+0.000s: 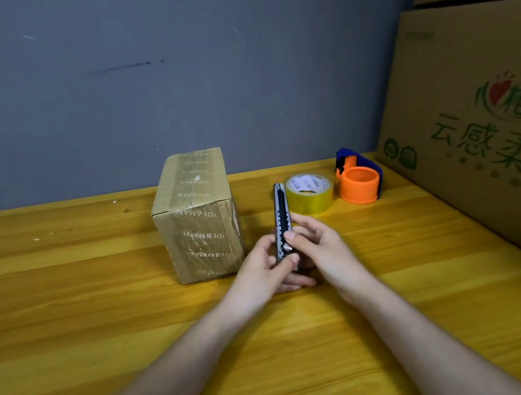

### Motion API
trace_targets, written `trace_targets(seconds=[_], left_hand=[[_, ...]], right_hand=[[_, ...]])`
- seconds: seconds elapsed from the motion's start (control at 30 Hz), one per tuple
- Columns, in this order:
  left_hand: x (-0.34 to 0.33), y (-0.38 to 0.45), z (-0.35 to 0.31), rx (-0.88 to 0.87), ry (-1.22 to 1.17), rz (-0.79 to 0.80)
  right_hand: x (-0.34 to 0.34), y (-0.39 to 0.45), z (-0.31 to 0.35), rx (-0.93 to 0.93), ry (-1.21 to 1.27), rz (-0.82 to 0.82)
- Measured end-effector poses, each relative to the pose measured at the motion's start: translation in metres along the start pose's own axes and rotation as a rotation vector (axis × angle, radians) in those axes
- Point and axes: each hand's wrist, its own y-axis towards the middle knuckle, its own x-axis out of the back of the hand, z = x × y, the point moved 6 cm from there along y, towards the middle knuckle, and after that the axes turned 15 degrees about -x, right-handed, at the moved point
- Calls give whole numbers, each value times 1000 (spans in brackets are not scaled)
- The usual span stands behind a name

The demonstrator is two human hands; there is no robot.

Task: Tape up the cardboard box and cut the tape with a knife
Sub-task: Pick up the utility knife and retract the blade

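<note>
Both hands grip the knife [282,224] above the bench [66,311]: left hand [263,273] closed round its lower end, right hand [322,249] pinching its side, thumb near the slider. The taped box [197,216] stands just left; the tape roll [309,192] and orange dispenser [359,179] lie behind.

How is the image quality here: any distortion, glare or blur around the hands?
Head view: wide-angle bending tilts the large cartons at right; soft even light, faint shadow beside the small cardboard box; mild sheen on the tape roll; both hands and the knife look slightly soft.
</note>
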Motion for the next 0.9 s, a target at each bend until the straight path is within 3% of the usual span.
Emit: trace_targets(seconds=[0.2,0.37,0.47,0.6,0.9], left_hand=[[-1,-1,-5,21,22,16],[-4,9,-14,74,57,-116],[4,20,-14,41,343,-259],[4,30,-19,48,739,-314],[4,54,-18,184,959,-343]], right_hand=[[1,-8,7,48,-26,-131],[4,-4,20,42,-124,-127],[6,6,27,22,-193,-165],[11,26,31,-35,-285,-231],[6,52,33,-196,-422,-124]])
